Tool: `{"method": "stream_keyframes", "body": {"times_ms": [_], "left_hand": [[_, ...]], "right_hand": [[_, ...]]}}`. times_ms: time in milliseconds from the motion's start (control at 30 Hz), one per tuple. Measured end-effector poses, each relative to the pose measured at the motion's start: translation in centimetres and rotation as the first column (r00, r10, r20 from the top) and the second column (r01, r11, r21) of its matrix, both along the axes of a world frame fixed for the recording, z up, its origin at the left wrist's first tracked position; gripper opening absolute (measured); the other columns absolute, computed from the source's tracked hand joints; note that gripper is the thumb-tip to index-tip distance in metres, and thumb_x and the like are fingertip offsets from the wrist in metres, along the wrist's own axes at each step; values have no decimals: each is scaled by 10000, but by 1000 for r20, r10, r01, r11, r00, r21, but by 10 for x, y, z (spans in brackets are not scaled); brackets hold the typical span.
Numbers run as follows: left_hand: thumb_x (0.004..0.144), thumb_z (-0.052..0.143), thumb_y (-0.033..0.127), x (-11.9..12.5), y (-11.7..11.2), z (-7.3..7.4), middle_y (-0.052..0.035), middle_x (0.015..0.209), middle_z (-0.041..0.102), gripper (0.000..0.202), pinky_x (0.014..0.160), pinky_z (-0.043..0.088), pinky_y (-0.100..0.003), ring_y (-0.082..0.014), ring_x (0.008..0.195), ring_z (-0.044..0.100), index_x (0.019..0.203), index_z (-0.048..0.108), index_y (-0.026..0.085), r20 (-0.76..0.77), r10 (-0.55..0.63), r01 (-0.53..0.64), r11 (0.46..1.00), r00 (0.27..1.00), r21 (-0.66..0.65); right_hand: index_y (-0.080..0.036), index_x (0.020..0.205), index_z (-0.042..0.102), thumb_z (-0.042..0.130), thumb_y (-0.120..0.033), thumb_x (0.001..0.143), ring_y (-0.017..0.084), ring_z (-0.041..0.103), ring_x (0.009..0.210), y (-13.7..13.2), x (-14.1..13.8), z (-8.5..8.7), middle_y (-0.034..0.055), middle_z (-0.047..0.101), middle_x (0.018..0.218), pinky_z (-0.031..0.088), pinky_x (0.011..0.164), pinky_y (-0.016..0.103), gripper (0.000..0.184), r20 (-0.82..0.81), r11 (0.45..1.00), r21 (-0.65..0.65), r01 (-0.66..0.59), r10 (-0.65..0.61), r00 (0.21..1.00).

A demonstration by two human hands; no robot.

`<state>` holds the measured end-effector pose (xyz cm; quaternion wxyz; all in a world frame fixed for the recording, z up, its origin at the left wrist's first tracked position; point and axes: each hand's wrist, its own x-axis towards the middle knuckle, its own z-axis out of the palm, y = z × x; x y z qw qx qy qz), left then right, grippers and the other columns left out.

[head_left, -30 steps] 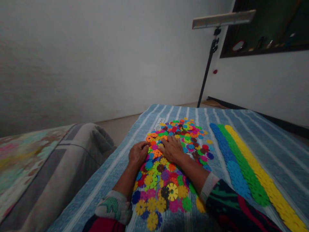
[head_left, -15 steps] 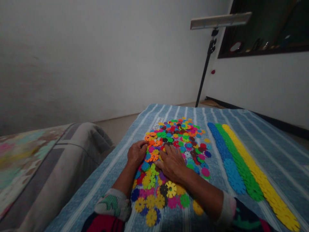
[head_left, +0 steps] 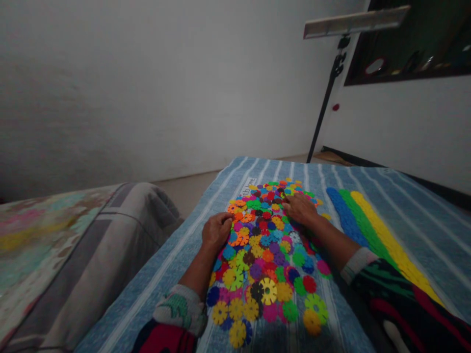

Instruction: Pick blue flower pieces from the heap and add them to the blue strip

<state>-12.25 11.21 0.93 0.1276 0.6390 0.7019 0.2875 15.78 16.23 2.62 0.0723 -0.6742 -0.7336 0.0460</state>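
Many flower-shaped plastic discs (head_left: 257, 255) in mixed colours lie in a long, loose pile on the striped blue cloth. At the pile's left edge rests my left hand (head_left: 217, 231), its fingers curled together beside some orange discs (head_left: 241, 239); whatever they may hold is hidden. My right hand (head_left: 301, 208) reaches into the far right part of the pile. Its fingertips are drawn together on the discs there, and I cannot make out what is between them. My right forearm passes over the pile's right side.
Right of the pile run a blue row (head_left: 346, 215), a green row (head_left: 368, 230) and a yellow row (head_left: 390, 240) of overlapping discs. A covered bed or seat (head_left: 121, 230) stands at the left. Behind the striped cloth (head_left: 176, 274) rises a lamp stand (head_left: 324, 108).
My right hand has moved from the middle of the pile to its far right part, uncovering discs in the middle. My left hand stays by the orange discs. The view has shifted slightly left.
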Motion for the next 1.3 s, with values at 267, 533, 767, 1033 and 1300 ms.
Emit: {"method": "stream_keyframes", "body": {"times_ms": [267,533,767,1033,1300], "left_hand": [[842,520,281,-2,0,-4,-15,1148,755,303,967,504,-321,-215,1065,680,1004,775,251,5,-12,11,1000,1000,20],[826,552,321,0,-1,-1,-29,1106,764,285,921,515,-321,-231,1042,687,974,782,241,19,-17,17,1000,1000,21],[826,551,329,-1,-1,0,-15,1141,758,290,926,512,-313,-224,1062,683,991,779,259,12,-9,9,1000,1000,18],[829,539,317,-1,0,0,-31,1129,759,302,941,513,-327,-239,1062,686,992,782,241,7,-12,12,1000,1000,16],[846,530,310,-3,0,-5,-34,1139,755,304,962,505,-340,-233,1065,680,1009,775,235,8,-26,26,999,1000,24]], "right_hand": [[-201,1292,565,381,-469,981,281,501,1210,26,5,-7,160,563,1308,366,981,422,450,7,999,-13,37,-37,999],[-268,1316,541,376,-490,984,255,509,1190,-17,-26,-8,112,553,1307,385,951,396,432,7,987,-30,-158,158,987],[-273,1159,640,382,-460,993,247,505,1127,-47,-40,4,104,547,1243,388,944,408,360,14,952,-11,-307,307,951],[-287,1195,622,374,-444,995,258,500,1128,-67,-44,3,99,565,1201,383,953,419,356,79,910,-11,-414,414,907],[-194,1036,691,399,-357,976,279,533,1111,-64,-51,14,141,606,1147,402,926,417,340,128,928,6,-374,370,920]]}}
